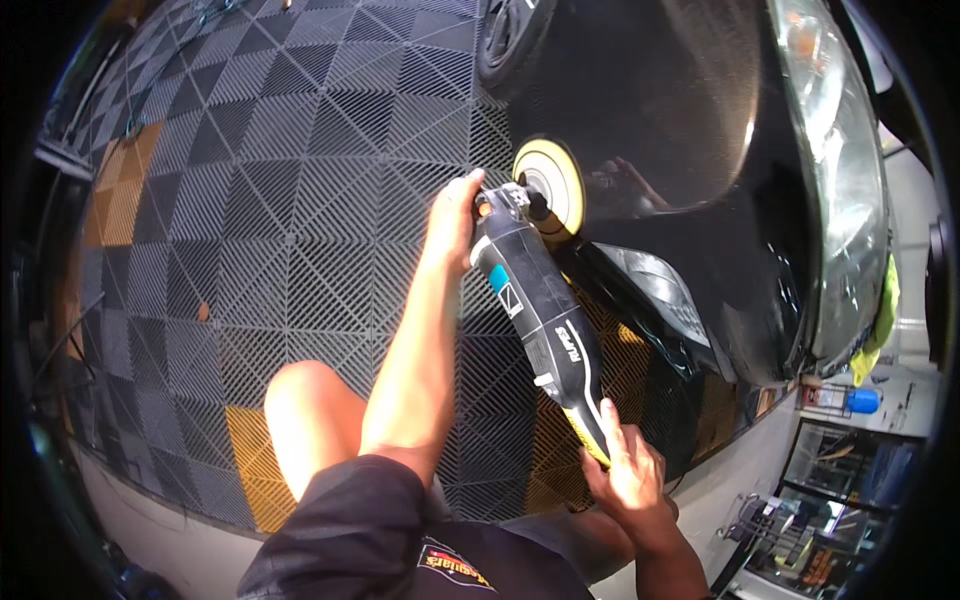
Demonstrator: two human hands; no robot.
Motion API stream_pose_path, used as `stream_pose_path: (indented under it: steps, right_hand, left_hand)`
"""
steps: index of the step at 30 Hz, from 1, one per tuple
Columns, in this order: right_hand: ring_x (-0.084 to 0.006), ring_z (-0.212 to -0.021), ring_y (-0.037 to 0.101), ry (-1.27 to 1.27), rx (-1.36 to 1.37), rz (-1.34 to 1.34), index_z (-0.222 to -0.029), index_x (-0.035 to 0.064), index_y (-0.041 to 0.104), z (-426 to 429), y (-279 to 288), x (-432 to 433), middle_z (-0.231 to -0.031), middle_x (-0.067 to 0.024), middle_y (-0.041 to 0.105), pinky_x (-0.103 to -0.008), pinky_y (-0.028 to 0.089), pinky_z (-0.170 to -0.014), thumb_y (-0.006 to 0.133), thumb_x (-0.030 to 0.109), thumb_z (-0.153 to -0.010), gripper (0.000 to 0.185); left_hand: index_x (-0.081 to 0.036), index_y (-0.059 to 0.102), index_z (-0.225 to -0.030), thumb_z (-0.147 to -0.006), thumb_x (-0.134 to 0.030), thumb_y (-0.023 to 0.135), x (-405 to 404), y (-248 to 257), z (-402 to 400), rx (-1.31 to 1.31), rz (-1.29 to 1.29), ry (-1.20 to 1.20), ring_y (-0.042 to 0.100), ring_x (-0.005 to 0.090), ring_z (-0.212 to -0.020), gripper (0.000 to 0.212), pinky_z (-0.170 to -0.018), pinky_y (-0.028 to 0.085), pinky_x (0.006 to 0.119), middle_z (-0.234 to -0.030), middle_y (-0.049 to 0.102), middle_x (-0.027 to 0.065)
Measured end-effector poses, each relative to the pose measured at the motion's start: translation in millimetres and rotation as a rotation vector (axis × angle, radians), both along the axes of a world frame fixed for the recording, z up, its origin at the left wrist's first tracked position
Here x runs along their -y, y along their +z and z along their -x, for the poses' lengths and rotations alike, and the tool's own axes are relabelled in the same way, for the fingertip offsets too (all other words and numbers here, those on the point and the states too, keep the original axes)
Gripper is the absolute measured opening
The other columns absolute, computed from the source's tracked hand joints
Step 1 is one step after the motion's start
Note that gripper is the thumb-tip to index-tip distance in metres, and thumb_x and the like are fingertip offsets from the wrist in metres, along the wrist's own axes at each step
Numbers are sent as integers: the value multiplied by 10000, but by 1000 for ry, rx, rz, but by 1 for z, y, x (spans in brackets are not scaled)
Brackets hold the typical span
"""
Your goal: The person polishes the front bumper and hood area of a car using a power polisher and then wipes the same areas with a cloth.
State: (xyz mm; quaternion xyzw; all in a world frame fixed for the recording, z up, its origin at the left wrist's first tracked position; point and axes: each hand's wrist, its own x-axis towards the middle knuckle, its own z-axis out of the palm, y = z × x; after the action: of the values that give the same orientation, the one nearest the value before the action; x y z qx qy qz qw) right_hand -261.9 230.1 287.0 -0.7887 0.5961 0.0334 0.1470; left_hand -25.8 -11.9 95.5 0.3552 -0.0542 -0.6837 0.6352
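A black Rupes rotary polisher (536, 296) slants across the middle of the view, held in both hands. My left hand (454, 214) wraps the side of its head. Around the rear handle, with its yellow strip, closes my right hand (626, 465). The round yellow-rimmed polishing pad (551, 180) stands on edge, facing the black painted bumper (637, 120) of a car. Pad and paint appear to touch, though the contact face is hidden. Whether the pad is spinning cannot be told. A hand's reflection shows in the glossy paint.
The car's headlight (832, 165) curves along the right, with a yellow-green cloth (881, 322) near its lower end. A clear lamp (652, 281) sits low on the bumper. A wheel (514, 37) is at the top. Grey and orange slotted tiles (315, 210) cover the floor. Shelving (840, 465) stands lower right.
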Motion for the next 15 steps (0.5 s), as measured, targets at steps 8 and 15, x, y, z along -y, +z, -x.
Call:
stream_pose_path:
  steps: [8,15]
  right_hand:
    - [-310,-638,617,25,5,90,-1433,125,466,45,-25,-3,-782,-115,579,-442,526,-619,729,193,-757,728]
    - [-315,-651,609,-1,-65,114,-1365,113,507,73,9,-22,-786,-97,584,-441,497,-617,765,196,-676,740]
  left_hand:
    - [-116,514,-719,-927,-255,605,-22,-28,20,296,-36,12,414,85,-585,266,-540,352,276,-654,446,-23]
    - [-53,565,-967,-950,-264,617,-51,31,36,48,-2,88,525,129,-784,219,-734,465,292,-884,567,41]
